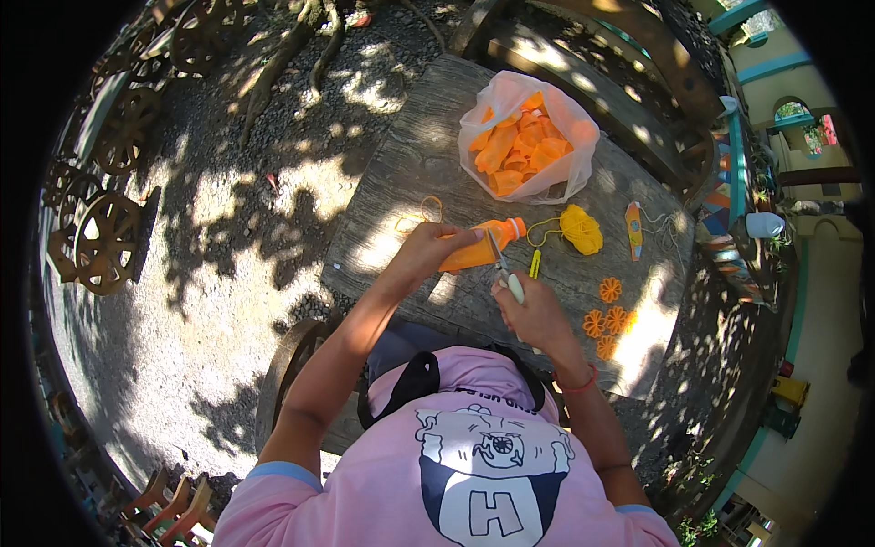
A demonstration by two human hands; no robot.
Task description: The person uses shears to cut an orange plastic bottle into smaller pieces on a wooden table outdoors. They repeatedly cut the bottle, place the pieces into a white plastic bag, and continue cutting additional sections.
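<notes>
My left hand (437, 247) grips an orange plastic bottle (472, 256) lying sideways above the table, its capped neck pointing right. In my right hand (536, 311) is a pair of scissors (514, 288) with pale handles. The blades meet the bottle's wall just below the shoulder; how far they cut in is hard to tell. Right of the bottle lies a ball of yellow yarn (582, 230), and a yellow-handled cutter or similar small tool (535, 263) rests just above my right hand. Several orange flower-shaped pieces (610, 290) lie to the right of that hand.
A clear plastic bag (581, 161) of orange plastic pieces (523, 143) stands at the wooden table's (410, 164) far side. A thin orange loop (431, 205) lies beyond my left hand. At right is an orange card-like piece with pale thread (634, 232). A wooden bench (595, 102) stands beyond.
</notes>
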